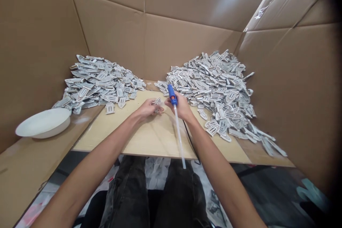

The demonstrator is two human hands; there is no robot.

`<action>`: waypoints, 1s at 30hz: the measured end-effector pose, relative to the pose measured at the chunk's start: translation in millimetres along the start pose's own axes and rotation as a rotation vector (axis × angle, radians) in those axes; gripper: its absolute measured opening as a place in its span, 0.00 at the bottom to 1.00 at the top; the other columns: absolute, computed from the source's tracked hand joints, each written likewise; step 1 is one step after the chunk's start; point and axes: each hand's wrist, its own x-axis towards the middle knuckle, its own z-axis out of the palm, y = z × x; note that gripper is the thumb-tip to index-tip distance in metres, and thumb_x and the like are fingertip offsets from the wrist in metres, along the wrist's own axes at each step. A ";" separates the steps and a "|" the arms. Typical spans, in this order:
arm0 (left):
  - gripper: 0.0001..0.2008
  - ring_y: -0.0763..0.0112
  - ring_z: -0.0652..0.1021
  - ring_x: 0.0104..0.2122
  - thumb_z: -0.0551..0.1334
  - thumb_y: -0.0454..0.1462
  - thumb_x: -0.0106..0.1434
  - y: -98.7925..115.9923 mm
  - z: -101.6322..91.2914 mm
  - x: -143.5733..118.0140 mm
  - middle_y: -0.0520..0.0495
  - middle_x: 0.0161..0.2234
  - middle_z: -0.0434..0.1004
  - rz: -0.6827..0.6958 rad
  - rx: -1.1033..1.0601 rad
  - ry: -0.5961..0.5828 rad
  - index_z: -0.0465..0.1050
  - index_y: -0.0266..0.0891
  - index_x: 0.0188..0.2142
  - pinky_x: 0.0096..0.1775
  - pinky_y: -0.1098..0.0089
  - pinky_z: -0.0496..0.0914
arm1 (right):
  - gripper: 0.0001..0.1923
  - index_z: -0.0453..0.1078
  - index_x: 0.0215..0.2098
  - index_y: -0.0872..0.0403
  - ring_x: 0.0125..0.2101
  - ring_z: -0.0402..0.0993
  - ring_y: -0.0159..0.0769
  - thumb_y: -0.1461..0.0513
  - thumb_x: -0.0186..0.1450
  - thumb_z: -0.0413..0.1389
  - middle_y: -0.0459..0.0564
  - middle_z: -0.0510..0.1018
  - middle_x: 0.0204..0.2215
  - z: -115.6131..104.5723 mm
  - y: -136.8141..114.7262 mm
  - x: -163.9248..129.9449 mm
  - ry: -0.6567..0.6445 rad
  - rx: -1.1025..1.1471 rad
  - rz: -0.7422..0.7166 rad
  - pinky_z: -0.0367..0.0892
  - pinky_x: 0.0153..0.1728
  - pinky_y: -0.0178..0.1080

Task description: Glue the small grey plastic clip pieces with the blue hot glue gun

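Note:
In the middle of the head view, my right hand (182,106) is wrapped round a blue glue gun (172,94). A long translucent glue stick (179,135) sticks out of its back end toward me, and a black cord (189,136) hangs beside it. Just to the left, my left hand (148,108) is closed on a small white slotted piece (157,102), pinched between thumb and fingers. The two hands are close together above the pale board, apart from each other. The gun's nozzle points away from me and is hard to make out.
A large pile of white slotted pieces (211,78) rises on the right, another pile (101,78) on the left. A white bowl (44,123) stands at the left edge. Cardboard walls (187,39) enclose the pale board (107,135) on three sides.

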 end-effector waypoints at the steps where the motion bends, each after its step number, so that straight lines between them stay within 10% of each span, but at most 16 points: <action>1: 0.12 0.69 0.81 0.27 0.73 0.30 0.56 -0.7 -0.4 -0.5 0.39 0.33 0.83 -0.002 0.006 -0.008 0.75 0.34 0.39 0.25 0.75 0.59 | 0.10 0.68 0.38 0.49 0.34 0.78 0.39 0.57 0.60 0.63 0.47 0.83 0.34 1.6 -4.3 -1.5 -0.025 -0.031 -0.014 0.69 0.40 0.40; 8: 0.15 0.70 0.81 0.31 0.68 0.23 0.47 -3.7 1.1 -7.4 0.42 0.33 0.83 0.039 -0.048 -0.122 0.75 0.34 0.35 0.36 0.71 0.69 | 0.10 0.66 0.37 0.49 0.31 0.76 0.39 0.62 0.57 0.59 0.47 0.83 0.33 3.8 -5.6 -3.2 -0.044 -0.136 -0.020 0.66 0.36 0.38; 30: 0.05 0.72 0.70 0.23 0.65 0.29 0.50 10.5 1.4 -15.7 0.47 0.24 0.75 0.074 0.244 -0.141 0.79 0.35 0.28 0.27 0.71 0.58 | 0.08 0.68 0.36 0.49 0.29 0.72 0.37 0.61 0.58 0.60 0.46 0.79 0.30 8.4 -1.6 -2.4 -0.063 -0.196 0.008 0.64 0.35 0.37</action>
